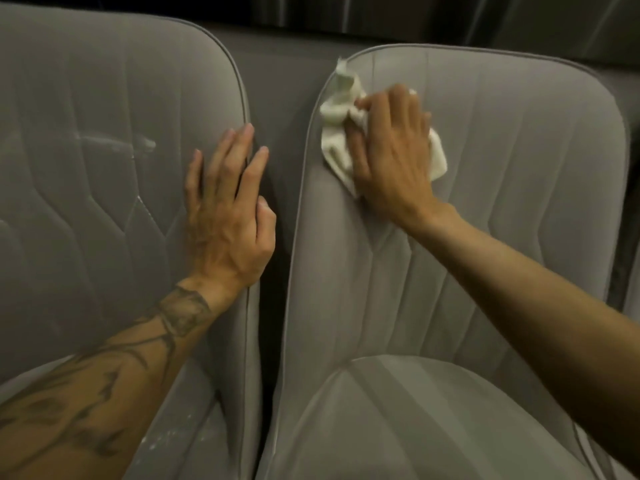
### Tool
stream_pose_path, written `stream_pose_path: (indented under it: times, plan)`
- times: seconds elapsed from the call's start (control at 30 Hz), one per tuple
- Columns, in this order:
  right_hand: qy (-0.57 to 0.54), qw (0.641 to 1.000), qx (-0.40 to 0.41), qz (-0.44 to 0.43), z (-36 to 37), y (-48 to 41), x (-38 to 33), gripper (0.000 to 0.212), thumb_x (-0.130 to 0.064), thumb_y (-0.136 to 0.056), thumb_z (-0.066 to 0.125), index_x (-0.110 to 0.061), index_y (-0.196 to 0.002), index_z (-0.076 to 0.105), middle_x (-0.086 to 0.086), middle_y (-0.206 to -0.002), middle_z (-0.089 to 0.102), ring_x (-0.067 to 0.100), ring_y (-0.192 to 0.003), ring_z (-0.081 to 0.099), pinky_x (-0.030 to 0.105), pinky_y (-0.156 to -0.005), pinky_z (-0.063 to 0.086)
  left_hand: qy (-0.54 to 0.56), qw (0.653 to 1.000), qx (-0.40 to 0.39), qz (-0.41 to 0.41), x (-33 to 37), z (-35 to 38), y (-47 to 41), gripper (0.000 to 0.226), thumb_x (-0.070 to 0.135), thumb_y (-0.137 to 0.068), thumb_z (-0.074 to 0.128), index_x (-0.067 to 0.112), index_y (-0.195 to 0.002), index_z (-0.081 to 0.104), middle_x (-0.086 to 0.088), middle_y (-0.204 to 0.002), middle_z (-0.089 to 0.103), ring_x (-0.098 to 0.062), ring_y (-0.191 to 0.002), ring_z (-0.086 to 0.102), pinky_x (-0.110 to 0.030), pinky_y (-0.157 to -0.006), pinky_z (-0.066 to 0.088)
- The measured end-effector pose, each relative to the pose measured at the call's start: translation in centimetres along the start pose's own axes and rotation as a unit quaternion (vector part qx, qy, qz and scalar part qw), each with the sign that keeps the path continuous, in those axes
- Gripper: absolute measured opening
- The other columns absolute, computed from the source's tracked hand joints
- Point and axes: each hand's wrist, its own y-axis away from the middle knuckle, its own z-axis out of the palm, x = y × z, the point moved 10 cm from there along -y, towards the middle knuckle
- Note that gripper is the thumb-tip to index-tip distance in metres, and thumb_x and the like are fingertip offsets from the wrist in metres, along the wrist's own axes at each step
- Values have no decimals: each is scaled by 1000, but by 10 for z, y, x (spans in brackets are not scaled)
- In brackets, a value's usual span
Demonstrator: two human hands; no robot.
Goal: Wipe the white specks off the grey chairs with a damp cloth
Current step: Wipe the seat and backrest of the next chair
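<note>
From the head view, the right hand point(391, 147) presses flat on a crumpled white cloth point(337, 109) at the upper left edge of the right grey chair point(485, 237), fingers clutching it, while the left hand point(228, 202) lies released, fingers spread, on the inner edge of the left grey chair point(86, 168), whose seat bears white specks point(166, 438).

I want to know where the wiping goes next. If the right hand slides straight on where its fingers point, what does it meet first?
Probably the piped top edge of the right chair; the right hand presses the cloth there. Depth is unclear.
</note>
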Motion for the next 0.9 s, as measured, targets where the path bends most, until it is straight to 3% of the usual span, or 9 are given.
stream_pose_path:
  times: [0.13, 0.3, 0.4, 0.53, 0.67, 0.77, 0.9]
  plan:
    - [-37, 996, 17, 80, 3, 14, -3, 27, -31, -98, 48, -7, -105, 57, 16, -108, 54, 35, -100, 51, 47, -84, 39, -9, 1000, -1, 5, 2, 0, 1, 63, 16, -91, 49, 15, -154, 45, -8, -170, 28, -25, -159, 20, -56, -128, 12]
    - [-92, 992, -77, -33, 7, 61, -32, 24, -31, -99, 48, -9, -102, 55, 12, -102, 50, 29, -92, 46, 43, -80, 38, -14, 1000, -14, 10, 4, -1, 1, 62, 17, -89, 48, 15, -151, 50, -10, -170, 27, -27, -160, 19, -57, -128, 11]
    - [-14, 999, -24, -20, 5, 12, -13, 25, -32, -95, 50, -9, -105, 55, 16, -106, 53, 34, -96, 50, 45, -80, 38, -8, 1000, -17, 9, 4, -1, 0, 61, 17, -87, 48, 14, -148, 54, -11, -170, 28, -27, -159, 20, -57, -128, 11]
    - [-40, 995, 28, 82, 4, 9, -6, 25, -31, -96, 51, -9, -104, 56, 15, -105, 53, 33, -98, 50, 45, -83, 38, -2, 1000, -5, 8, 4, -1, 1, 59, 15, -86, 52, 14, -145, 56, -10, -169, 30, -26, -159, 21, -56, -128, 12]
    - [-112, 990, -78, -21, 10, 70, -41, 24, -31, -97, 49, -7, -101, 56, 12, -101, 49, 29, -92, 46, 45, -81, 38, 1, 1000, 0, 10, 3, -3, 0, 59, 15, -86, 51, 13, -145, 56, -10, -169, 31, -26, -159, 22, -55, -128, 12]
    - [-44, 995, -69, -65, 8, 43, -28, 27, -32, -97, 50, -6, -102, 57, 16, -102, 52, 34, -94, 50, 45, -81, 38, 6, 1000, -1, 11, 2, -4, 0, 59, 15, -87, 50, 13, -145, 55, -10, -169, 31, -26, -159, 23, -54, -129, 11]
    - [-31, 998, 19, 56, 5, 12, -5, 25, -30, -97, 50, -7, -105, 57, 15, -105, 53, 33, -99, 50, 45, -82, 38, 13, 1000, 14, 13, 1, -4, 1, 56, 14, -88, 52, 14, -145, 56, -9, -168, 33, -25, -158, 24, -53, -129, 12]
